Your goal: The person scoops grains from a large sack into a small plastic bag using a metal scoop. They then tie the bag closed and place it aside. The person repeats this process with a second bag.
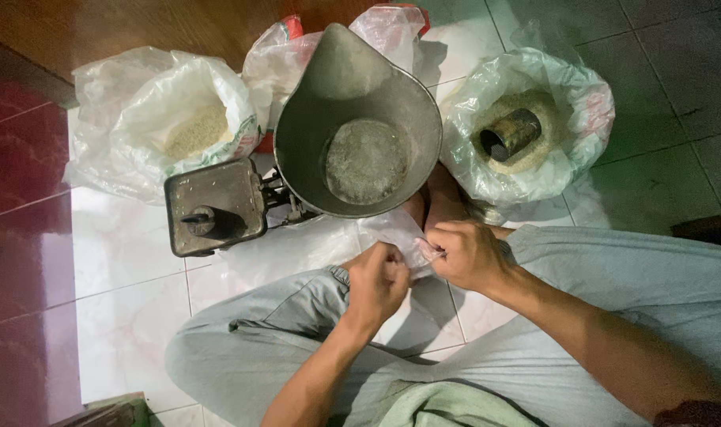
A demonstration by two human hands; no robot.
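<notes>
White tiled floor (131, 316) carries a grey metal scale pan (359, 126); just below it, left hand (379, 282) and right hand (465, 255) pinch a thin clear plastic bag (398, 233), fingers clamped, apparently working its mouth open; next calls for parting its film.

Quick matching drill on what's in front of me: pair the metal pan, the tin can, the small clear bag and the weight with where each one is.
Things:
1. metal pan
2. tin can
3. small clear bag
4. weight

Places:
A. on the flat plate of the scale
B. lying in the grain of the right sack
C. pinched between left hand and right hand
D. on the scale, between the sacks

Pairs: 1-D, 2-B, 3-C, 4-A
</notes>
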